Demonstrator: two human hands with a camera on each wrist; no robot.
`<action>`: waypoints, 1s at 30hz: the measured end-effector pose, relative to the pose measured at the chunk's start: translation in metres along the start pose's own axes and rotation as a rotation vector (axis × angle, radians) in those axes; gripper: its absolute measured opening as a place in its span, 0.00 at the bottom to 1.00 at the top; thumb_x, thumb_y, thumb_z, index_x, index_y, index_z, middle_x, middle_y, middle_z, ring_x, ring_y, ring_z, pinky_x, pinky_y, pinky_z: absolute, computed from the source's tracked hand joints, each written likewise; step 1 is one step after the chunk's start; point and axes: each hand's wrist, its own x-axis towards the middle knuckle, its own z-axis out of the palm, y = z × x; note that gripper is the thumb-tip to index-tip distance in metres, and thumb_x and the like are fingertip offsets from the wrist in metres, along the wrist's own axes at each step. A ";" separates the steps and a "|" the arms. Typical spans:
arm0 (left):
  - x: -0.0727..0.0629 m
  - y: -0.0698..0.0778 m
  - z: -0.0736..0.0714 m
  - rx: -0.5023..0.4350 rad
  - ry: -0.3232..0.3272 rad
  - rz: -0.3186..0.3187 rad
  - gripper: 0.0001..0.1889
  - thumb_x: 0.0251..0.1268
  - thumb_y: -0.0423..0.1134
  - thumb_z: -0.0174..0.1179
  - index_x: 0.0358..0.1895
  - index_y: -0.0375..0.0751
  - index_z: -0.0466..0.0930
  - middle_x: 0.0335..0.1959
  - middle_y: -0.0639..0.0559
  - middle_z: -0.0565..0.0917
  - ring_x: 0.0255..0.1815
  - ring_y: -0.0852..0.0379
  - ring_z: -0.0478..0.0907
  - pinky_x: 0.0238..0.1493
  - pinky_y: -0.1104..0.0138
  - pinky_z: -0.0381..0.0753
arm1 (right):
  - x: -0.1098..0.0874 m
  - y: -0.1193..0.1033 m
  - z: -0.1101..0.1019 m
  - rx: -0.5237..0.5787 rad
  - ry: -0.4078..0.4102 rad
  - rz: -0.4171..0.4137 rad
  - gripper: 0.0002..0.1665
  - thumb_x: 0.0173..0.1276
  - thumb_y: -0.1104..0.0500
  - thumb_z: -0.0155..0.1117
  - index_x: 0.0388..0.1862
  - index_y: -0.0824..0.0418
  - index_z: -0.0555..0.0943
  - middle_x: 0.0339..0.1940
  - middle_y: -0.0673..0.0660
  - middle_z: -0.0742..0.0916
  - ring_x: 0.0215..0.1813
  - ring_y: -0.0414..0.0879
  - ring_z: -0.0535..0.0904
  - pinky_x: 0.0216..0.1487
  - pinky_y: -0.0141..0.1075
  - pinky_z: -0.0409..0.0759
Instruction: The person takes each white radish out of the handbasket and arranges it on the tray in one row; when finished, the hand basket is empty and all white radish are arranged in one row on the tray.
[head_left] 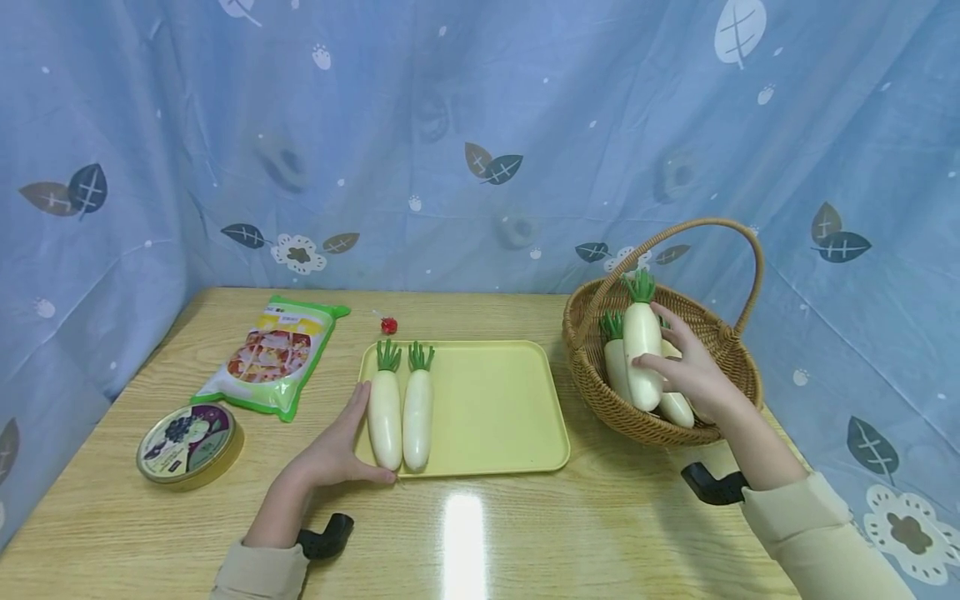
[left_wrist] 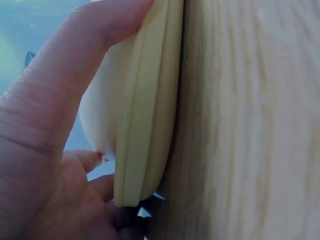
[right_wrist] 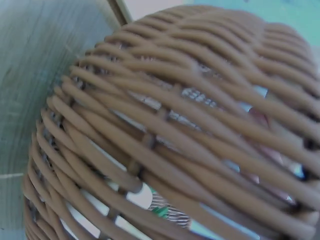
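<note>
In the head view my left hand (head_left: 335, 446) holds the front-left corner of a pale yellow tray (head_left: 495, 417), thumb along the front rim and fingers along the left side. The left wrist view shows the thumb (left_wrist: 75, 55) over the tray's rim (left_wrist: 142, 115). Two white radishes (head_left: 386, 421) with green tops lie side by side at the tray's left end. My right hand (head_left: 693, 367) grips another white radish (head_left: 641, 346), thumb and fingers around its body, over the wicker basket (head_left: 600, 392). More radishes (head_left: 677, 410) lie in the basket, partly hidden by the hand.
A green-edged food bag (head_left: 273, 358) and a round tin (head_left: 187, 446) stand at the left. Behind the tray lies a small red item (head_left: 388, 325). The basket's tall handle (head_left: 757, 267) arches over it. A blue patterned curtain (head_left: 420, 150) encloses the table's back and sides.
</note>
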 end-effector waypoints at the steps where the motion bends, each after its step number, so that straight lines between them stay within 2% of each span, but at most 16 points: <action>1: 0.000 0.000 0.000 -0.002 0.000 0.000 0.73 0.27 0.52 0.77 0.70 0.30 0.29 0.71 0.31 0.33 0.70 0.35 0.33 0.66 0.44 0.41 | -0.001 0.000 0.000 0.016 0.001 -0.002 0.51 0.65 0.60 0.57 0.74 0.46 0.33 0.71 0.72 0.44 0.62 0.75 0.57 0.42 0.58 0.77; 9: 0.000 0.000 0.000 0.000 0.004 -0.004 0.73 0.26 0.52 0.77 0.70 0.31 0.29 0.71 0.32 0.33 0.70 0.35 0.33 0.66 0.44 0.41 | -0.012 -0.006 0.006 0.076 0.027 -0.005 0.51 0.65 0.62 0.54 0.74 0.44 0.34 0.71 0.71 0.43 0.64 0.73 0.54 0.40 0.54 0.79; 23: -0.002 0.000 0.000 -0.003 0.003 -0.011 0.73 0.26 0.53 0.77 0.70 0.32 0.28 0.71 0.32 0.32 0.70 0.36 0.33 0.66 0.45 0.41 | -0.038 -0.015 0.023 0.124 0.068 -0.067 0.50 0.64 0.66 0.54 0.74 0.41 0.38 0.72 0.68 0.50 0.63 0.68 0.60 0.41 0.53 0.77; 25: -0.002 0.000 0.000 -0.003 0.002 -0.012 0.73 0.27 0.53 0.77 0.70 0.32 0.28 0.71 0.32 0.32 0.70 0.36 0.33 0.66 0.45 0.41 | -0.042 -0.015 0.027 0.139 0.062 -0.073 0.50 0.63 0.67 0.54 0.74 0.41 0.39 0.72 0.68 0.51 0.61 0.63 0.65 0.41 0.51 0.78; 29: -0.001 0.000 0.001 0.000 0.002 -0.011 0.73 0.27 0.53 0.77 0.71 0.33 0.28 0.71 0.33 0.32 0.70 0.37 0.33 0.66 0.45 0.41 | -0.047 -0.015 0.033 0.155 0.040 -0.100 0.50 0.62 0.68 0.54 0.74 0.41 0.40 0.72 0.67 0.51 0.53 0.44 0.73 0.38 0.46 0.80; 30: -0.001 0.000 0.001 -0.001 0.002 -0.011 0.73 0.27 0.53 0.77 0.71 0.33 0.28 0.71 0.33 0.32 0.70 0.37 0.33 0.66 0.45 0.41 | -0.048 -0.015 0.035 0.156 0.033 -0.106 0.50 0.62 0.69 0.54 0.74 0.41 0.41 0.72 0.67 0.51 0.53 0.44 0.73 0.37 0.46 0.80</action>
